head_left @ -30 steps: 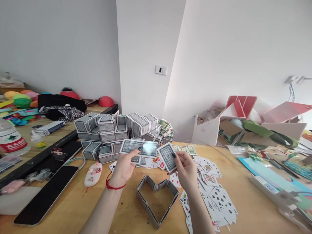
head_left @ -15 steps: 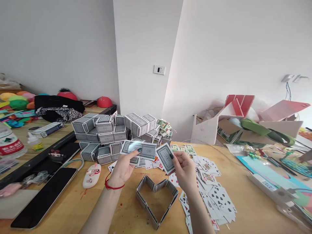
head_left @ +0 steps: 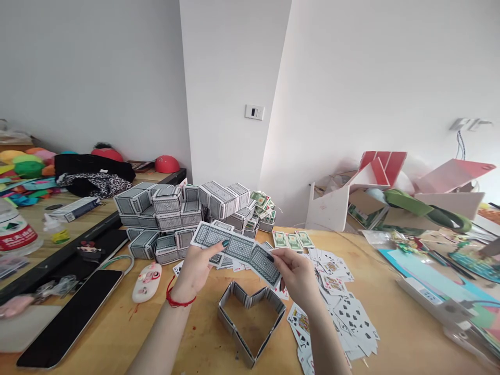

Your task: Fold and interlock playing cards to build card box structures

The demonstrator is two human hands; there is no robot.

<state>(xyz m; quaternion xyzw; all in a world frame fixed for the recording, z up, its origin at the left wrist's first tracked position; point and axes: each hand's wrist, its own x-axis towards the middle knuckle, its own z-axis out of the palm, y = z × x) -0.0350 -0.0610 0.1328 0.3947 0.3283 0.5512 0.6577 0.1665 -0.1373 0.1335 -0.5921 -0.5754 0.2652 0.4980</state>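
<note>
My left hand (head_left: 199, 268), with a red string at the wrist, pinches a strip of patterned playing cards (head_left: 239, 248) held in the air. At its right end, a card (head_left: 265, 264) is between the fingers of my right hand (head_left: 292, 268) and meets the strip, slanting down to the right. Below them on the table stands a heart-shaped frame of folded cards (head_left: 233, 327). Behind my hands rises a stack of folded card blocks (head_left: 167, 208). Loose cards (head_left: 351, 317) lie face up beside my right forearm.
On the left are a white mouse (head_left: 147, 283), a black phone (head_left: 72, 317) and a bottle (head_left: 15, 229). A power strip (head_left: 425, 297) and blue sheet (head_left: 406, 265) lie right. Green-backed cards (head_left: 292, 240) rest behind my right hand.
The card in my right hand has moved left against the strip, closing the gap between them. The strip now tilts down to the right.
</note>
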